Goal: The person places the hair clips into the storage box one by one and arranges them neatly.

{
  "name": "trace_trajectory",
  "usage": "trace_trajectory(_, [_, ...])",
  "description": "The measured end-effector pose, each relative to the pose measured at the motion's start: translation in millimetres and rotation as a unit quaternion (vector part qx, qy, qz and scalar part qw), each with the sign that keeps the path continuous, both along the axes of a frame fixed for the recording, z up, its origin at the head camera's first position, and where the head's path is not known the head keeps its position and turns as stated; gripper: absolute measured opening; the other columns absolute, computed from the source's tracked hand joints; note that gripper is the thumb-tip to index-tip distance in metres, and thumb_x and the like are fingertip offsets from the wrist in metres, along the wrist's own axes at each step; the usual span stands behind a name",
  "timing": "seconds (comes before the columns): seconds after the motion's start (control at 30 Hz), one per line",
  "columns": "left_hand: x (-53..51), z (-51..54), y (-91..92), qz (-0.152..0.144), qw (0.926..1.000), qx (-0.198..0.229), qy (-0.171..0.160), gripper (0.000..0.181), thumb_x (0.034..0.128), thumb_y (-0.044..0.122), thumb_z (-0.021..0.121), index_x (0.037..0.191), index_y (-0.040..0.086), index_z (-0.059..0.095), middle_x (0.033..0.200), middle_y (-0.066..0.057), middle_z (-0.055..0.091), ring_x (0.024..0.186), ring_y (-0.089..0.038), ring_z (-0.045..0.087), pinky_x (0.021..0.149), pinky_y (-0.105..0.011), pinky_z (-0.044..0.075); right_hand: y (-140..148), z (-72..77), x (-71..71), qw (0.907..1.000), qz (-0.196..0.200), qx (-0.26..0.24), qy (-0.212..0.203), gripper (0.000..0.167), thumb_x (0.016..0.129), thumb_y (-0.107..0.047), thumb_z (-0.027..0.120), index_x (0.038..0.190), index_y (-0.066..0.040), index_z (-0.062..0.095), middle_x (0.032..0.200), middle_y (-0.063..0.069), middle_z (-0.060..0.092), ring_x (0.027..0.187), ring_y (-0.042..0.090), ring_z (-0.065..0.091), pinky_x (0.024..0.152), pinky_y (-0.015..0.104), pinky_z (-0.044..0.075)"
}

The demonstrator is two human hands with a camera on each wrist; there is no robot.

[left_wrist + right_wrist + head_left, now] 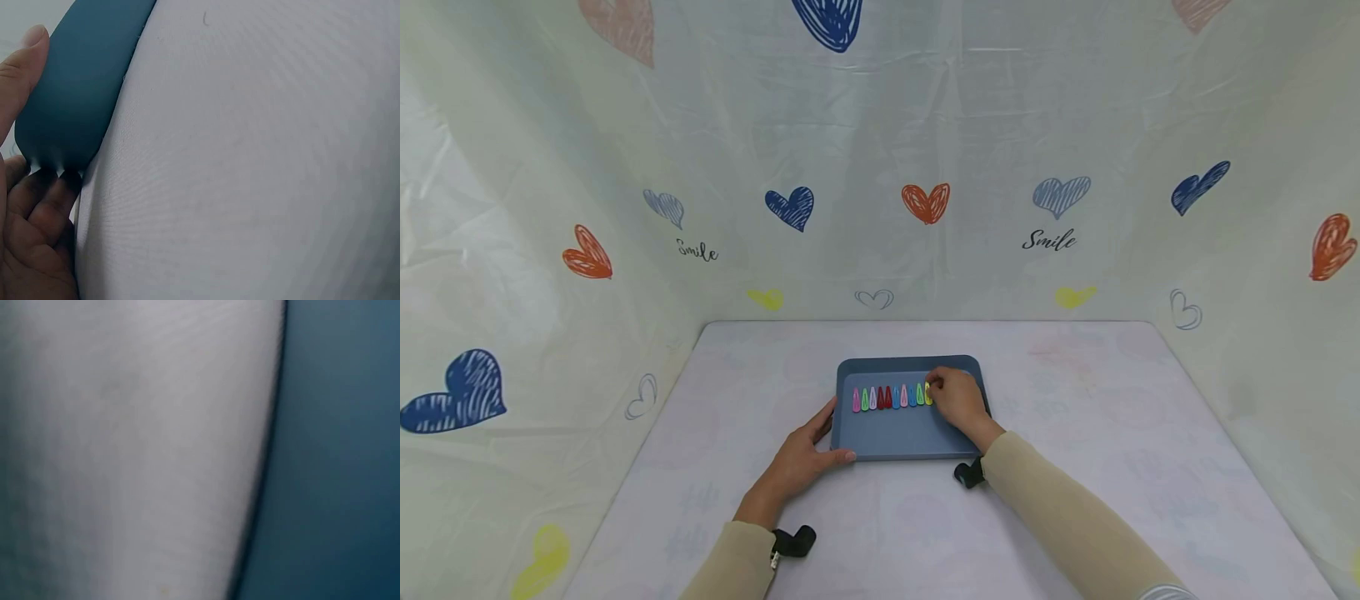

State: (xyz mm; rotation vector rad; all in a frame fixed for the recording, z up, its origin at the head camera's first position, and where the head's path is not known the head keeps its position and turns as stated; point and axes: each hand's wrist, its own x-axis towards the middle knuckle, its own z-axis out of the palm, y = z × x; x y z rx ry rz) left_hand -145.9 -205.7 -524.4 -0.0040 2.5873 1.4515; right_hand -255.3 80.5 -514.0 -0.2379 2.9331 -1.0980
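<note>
A blue-grey tray (887, 437) lies on the table, with several colourful snap hair clips (888, 397) in a row across it. My left hand (797, 458) holds the tray's front left corner, thumb at the front edge and fingers along the left side. In the left wrist view, its fingertips meet the tray wall (81, 94). Reaching over the tray's right side, my right hand (958, 398) has its bent fingers on a yellow hair clip (928, 393) at the row's right end. Those fingers partly cover the clip. Only tray and table appear in the right wrist view.
The tray stands on a pale table (760, 375) with rounded far corners. Behind and beside it hangs a whitish sheet (865, 250) printed with hearts. Black wrist-worn devices (795, 542) sit near both sleeves, the right one close to the tray's front edge.
</note>
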Motion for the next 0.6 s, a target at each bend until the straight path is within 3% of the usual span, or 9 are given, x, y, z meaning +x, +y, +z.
trace_trajectory(0.6, [-0.3, -0.1, -1.2, -0.001, 0.9999, 0.013, 0.004, 0.108, 0.0802, 0.043, 0.092, 0.168, 0.029, 0.031, 0.169, -0.009, 0.039, 0.155, -0.033, 0.04, 0.126, -0.057, 0.031, 0.5, 0.6, 1.2, 1.0, 0.002, -0.004, -0.003, 0.018, 0.098, -0.011, 0.07, 0.113, -0.004, 0.078, 0.092, 0.007, 0.073, 0.081, 0.019, 0.062, 0.073, 0.036, 0.053])
